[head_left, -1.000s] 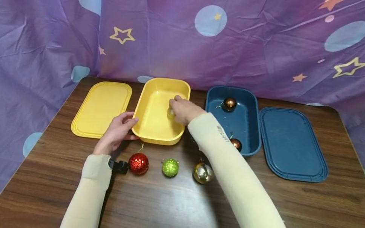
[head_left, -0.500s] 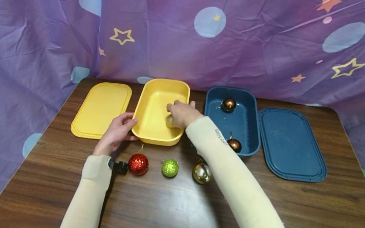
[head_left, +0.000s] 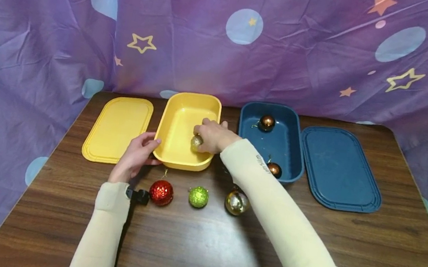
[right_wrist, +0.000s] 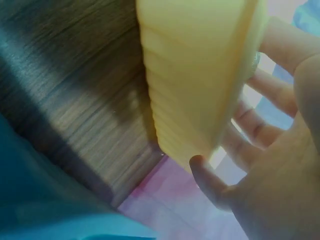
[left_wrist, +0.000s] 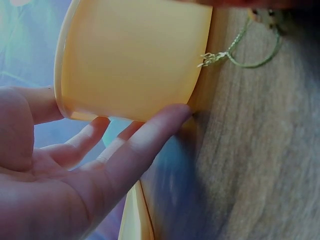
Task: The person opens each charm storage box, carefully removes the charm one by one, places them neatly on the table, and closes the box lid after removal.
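In the head view, my right hand (head_left: 215, 137) reaches over the right side of a yellow plastic box (head_left: 178, 122) and holds a glittery gold bauble (head_left: 196, 143) inside it, low near the front right. My left hand (head_left: 136, 155) grips the box's front left corner. In the left wrist view its thumb lies at the rim, while its fingers (left_wrist: 135, 155) lie along the outer wall. The right wrist view shows my right fingers (right_wrist: 255, 122) beyond the yellow wall, with only a sliver of the bauble visible.
A red bauble (head_left: 161, 192), a green glittery bauble (head_left: 198, 197) and a shiny gold bauble (head_left: 236, 202) lie before the boxes. The blue box (head_left: 298, 155) contains brown baubles (head_left: 267, 123). A yellow lid (head_left: 118, 128) lies left, a blue lid (head_left: 339, 169) right.
My right hand has come slightly nearer inside the yellow box, with the glittery gold bauble moving toward its front. The left hand has stayed at the corner.
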Demonstrator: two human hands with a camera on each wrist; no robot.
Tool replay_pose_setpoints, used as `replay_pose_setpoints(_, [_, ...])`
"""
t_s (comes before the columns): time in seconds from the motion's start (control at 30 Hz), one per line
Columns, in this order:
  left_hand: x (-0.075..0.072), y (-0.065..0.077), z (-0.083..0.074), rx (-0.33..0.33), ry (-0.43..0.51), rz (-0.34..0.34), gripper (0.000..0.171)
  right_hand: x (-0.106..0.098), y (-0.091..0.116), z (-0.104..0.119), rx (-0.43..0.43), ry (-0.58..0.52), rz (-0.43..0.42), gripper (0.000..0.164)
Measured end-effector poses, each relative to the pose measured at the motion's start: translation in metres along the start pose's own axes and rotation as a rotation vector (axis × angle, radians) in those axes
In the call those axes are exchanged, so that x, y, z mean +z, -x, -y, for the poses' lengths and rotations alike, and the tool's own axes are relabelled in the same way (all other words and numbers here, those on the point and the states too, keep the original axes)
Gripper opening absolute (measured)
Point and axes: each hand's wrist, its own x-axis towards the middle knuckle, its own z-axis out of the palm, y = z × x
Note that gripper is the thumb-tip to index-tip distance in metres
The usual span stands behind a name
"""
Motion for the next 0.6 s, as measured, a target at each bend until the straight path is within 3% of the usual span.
replay_pose_setpoints(0.6, [0.000,0.000,0.000,-0.001,-0.009,-0.002,0.046,-0.001,0.023,-0.012,-0.076,-0.110,-0.143,0.043])
